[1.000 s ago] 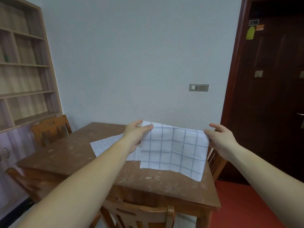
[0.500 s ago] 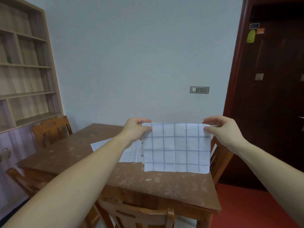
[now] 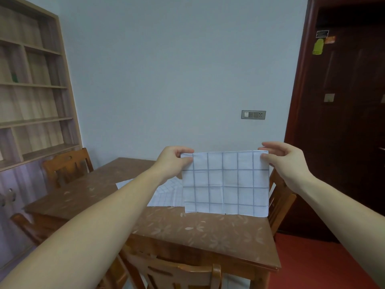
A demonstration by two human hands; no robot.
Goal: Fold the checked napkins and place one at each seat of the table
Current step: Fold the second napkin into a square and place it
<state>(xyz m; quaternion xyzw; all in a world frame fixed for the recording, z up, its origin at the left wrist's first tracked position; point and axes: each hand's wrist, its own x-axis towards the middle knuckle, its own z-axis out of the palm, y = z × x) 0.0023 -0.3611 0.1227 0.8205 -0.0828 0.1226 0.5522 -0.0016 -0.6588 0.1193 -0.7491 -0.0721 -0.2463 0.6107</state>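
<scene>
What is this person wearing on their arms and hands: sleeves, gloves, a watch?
Nothing that shows. The left hand and right hand are ungloved, both forearms are bare to the picture's edge, and no watch, ring or bracelet is visible.

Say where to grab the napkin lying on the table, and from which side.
Pinch the flat napkin at its near edge, from the near side of the table. It lies spread, that edge bare, closest; its right part hides behind the held napkin. Free a hand first: left hand and right hand pinch that one's top corners.
</scene>
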